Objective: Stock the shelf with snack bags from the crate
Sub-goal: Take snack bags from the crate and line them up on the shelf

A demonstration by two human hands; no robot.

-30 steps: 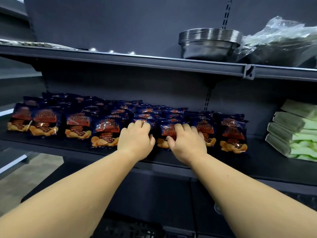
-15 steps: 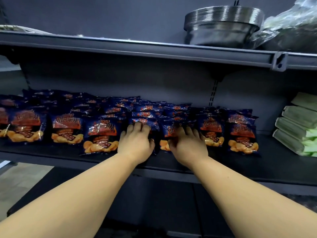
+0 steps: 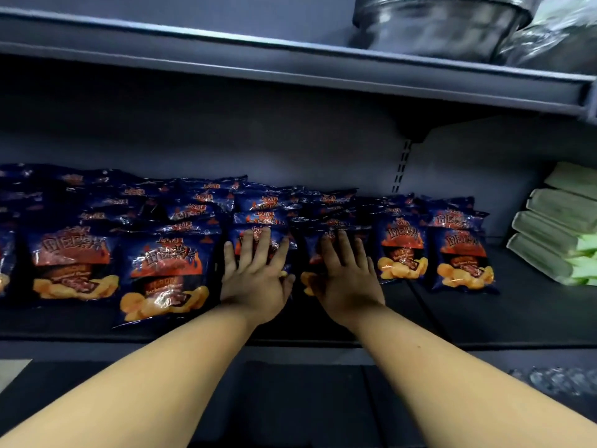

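Several dark blue snack bags with orange print [image 3: 164, 273] lie in overlapping rows on the dark shelf [image 3: 468, 321]. My left hand [image 3: 255, 276] rests flat, fingers spread, on a front-row bag [image 3: 258, 237] in the middle. Beside it my right hand [image 3: 347, 276] lies flat with fingers apart on the neighbouring bag [image 3: 315, 253]. Neither hand grips a bag. Two more front-row bags [image 3: 402, 253] sit to the right of my hands. The crate is out of view.
A stack of pale green packs [image 3: 562, 234] fills the shelf's right end. On the upper shelf [image 3: 290, 69] stand stacked metal bowls [image 3: 439, 24] and a plastic-wrapped bundle [image 3: 562, 37]. A lower dark shelf [image 3: 290, 399] lies under my forearms.
The view has moved closer and lower to the shelf. Both hands have flattened and spread their fingers over the two middle bags, pressing them down and slightly back.
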